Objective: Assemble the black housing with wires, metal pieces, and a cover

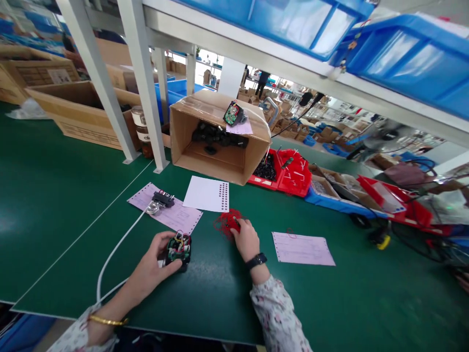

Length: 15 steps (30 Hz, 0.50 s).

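My left hand (159, 259) is closed around a small black housing (179, 252) with a green circuit board and red, yellow and white wires inside. It is held just above the green table, fingers on the far side and thumb along the near edge. My right hand (247, 239) reaches into a loose tangle of thin red wires (226, 222), fingertips pinched together on them. A small dark piece shows at those fingertips, too small to name. Left of the tangle lies a white punched sheet (205, 193). A black part with a clear cord end (161, 201) rests on a pink slip (183, 217).
A cardboard box (220, 168) on its side holds black parts, with another circuit-board housing (234, 113) on top. Red bins (296, 173) and a blue tray (330, 198) line the back. Another pink slip (304, 248) lies to the right. A white cable (110, 259) runs at left.
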Each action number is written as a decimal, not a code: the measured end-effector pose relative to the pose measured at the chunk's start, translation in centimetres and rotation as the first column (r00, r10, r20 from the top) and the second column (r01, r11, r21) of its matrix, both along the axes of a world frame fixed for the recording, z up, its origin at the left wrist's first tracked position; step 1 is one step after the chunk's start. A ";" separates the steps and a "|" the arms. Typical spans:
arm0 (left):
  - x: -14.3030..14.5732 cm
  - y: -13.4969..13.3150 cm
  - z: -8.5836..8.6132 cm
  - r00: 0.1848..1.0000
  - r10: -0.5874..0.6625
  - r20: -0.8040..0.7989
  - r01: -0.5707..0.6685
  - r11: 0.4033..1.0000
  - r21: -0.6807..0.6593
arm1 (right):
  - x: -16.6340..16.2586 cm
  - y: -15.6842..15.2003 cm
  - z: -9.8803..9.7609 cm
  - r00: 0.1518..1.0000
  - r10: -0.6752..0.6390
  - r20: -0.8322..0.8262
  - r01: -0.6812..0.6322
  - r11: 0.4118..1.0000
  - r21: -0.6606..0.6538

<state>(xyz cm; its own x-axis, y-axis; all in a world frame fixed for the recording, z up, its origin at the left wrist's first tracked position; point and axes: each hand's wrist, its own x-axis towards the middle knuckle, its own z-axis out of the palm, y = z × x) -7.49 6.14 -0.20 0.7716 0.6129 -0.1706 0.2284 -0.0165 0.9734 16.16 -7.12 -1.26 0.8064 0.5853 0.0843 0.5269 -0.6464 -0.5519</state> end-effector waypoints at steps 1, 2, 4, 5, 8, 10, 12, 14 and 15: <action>-0.2 -0.2 -0.4 1.000 0.020 0.014 -0.020 1.000 -0.005 | 0.8 0.3 0.1 1.000 0.020 -0.014 -0.020 1.000 0.005; -0.4 -0.4 -0.8 0.999 0.041 0.025 -0.041 0.999 0.001 | 1.5 0.4 0.2 0.999 0.032 -0.025 -0.031 0.999 0.022; -0.6 -0.6 -1.5 0.998 0.057 0.029 -0.058 0.998 0.021 | 2.7 0.0 0.4 0.998 0.039 -0.051 -0.036 0.998 0.060; -0.6 -0.6 -1.8 0.998 0.056 0.022 -0.057 0.998 0.039 | 3.2 -0.4 0.4 0.997 0.042 -0.069 -0.036 0.996 0.081; -0.5 -0.1 -2.5 0.998 0.060 -0.032 -0.056 0.992 0.112 | 4.5 -2.2 0.7 0.990 0.044 -0.134 -0.024 0.989 0.149; -0.3 0.4 -3.2 0.995 0.065 -0.073 -0.053 0.986 0.155 | 5.7 -3.4 1.2 0.984 0.020 -0.176 0.020 0.974 0.225; 0.1 0.8 -4.0 0.993 0.084 -0.078 -0.069 0.982 0.173 | 7.6 -4.3 2.3 0.974 -0.023 -0.224 0.099 0.938 0.333; 0.5 1.1 -4.6 0.991 0.128 -0.046 -0.119 0.978 0.170 | 10.2 -4.8 3.8 0.954 -0.043 -0.297 0.179 0.875 0.449; 0.7 1.1 -4.9 0.987 0.157 -0.034 -0.149 0.974 0.168 | 11.6 -4.9 4.6 0.940 -0.033 -0.341 0.211 0.839 0.502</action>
